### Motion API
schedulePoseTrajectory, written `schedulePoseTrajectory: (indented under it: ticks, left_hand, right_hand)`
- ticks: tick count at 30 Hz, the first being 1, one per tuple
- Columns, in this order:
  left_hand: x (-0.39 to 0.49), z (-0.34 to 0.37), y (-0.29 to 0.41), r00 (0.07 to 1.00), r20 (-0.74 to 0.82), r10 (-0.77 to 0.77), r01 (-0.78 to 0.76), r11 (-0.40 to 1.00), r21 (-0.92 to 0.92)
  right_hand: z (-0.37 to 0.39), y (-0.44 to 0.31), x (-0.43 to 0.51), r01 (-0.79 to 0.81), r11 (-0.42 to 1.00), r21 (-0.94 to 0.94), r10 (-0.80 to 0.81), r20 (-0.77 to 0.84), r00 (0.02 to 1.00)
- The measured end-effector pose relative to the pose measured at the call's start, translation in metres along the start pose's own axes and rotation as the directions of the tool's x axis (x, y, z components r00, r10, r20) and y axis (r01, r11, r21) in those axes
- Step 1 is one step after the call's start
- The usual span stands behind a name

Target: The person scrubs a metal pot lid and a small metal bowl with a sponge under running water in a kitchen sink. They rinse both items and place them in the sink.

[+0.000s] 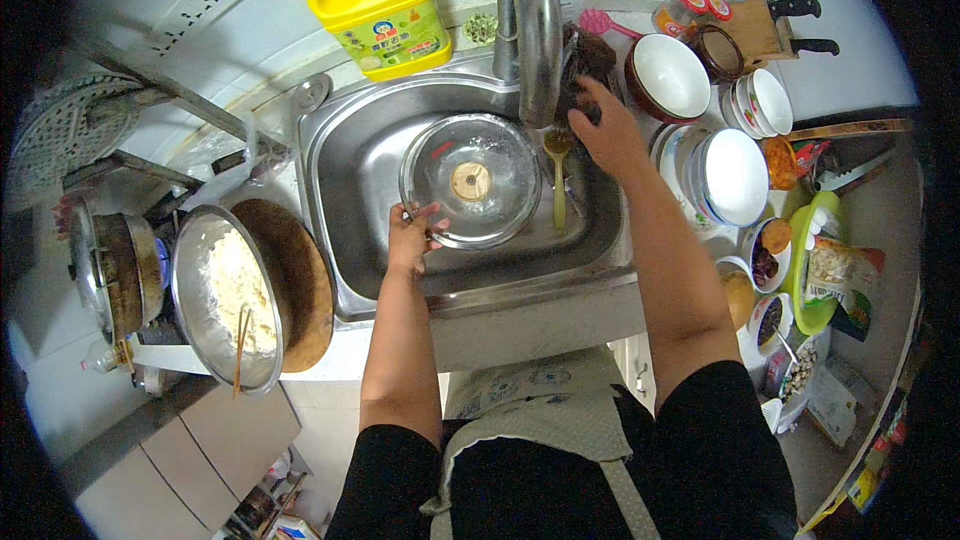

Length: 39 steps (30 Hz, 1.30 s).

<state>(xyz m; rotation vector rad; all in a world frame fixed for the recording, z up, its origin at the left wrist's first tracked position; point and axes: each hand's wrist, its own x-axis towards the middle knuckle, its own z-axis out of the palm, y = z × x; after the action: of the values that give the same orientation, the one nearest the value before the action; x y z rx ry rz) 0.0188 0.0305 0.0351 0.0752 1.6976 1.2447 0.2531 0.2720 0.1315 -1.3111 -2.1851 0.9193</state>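
A round clear glass pot lid is in the stainless steel sink, with a pale wooden disc at its middle. My left hand grips the lid's near left rim, thumb and fingers on either side. My right hand is at the sink's back right corner, beside the faucet. Its fingers spread at a dark brown bundle, perhaps a cloth or scourer; whether they close on it is unclear. Below that hand, a yellow-green handled brush lies against the sink's right side.
A yellow detergent jug stands behind the sink. Left are a steel bowl of pale crumbly food with chopsticks, a round wooden board and a lidded pot. Stacked bowls, a white-lined bowl and knives in a block crowd the right.
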Motion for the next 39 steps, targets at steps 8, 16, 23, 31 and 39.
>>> schedulePoseTrajectory:
  ticks: [8, 16, 23, 31, 39]
  left_hand:
    - [-0.025, -0.003, 0.023, 0.995, -0.025, 0.095, -0.095, 0.995, 0.011]
    - [-0.059, -0.031, 0.058, 0.904, -0.047, 0.424, -0.393, 0.870, 0.297]
    - [-0.074, -0.057, 0.071, 0.739, -0.086, 0.668, -0.493, 0.623, 0.607]
    - [-0.111, -0.052, 0.092, 0.572, -0.015, 0.820, -0.474, 0.345, 0.810]
    - [-0.135, -0.042, 0.103, 0.540, 0.008, 0.842, -0.524, 0.329, 0.786]
  right_hand:
    - [0.012, 0.025, -0.086, -0.162, 0.983, 0.085, 0.143, 0.196, 0.970]
    - [0.021, 0.018, -0.109, -0.051, 0.998, -0.049, 0.060, 0.231, 0.971]
    - [0.058, 0.019, -0.118, 0.025, 0.987, -0.159, 0.023, 0.291, 0.956]
    - [0.085, 0.024, -0.123, -0.048, 0.982, -0.183, 0.112, 0.359, 0.927]
    - [0.111, 0.046, -0.121, -0.099, 0.933, -0.345, 0.260, 0.460, 0.849]
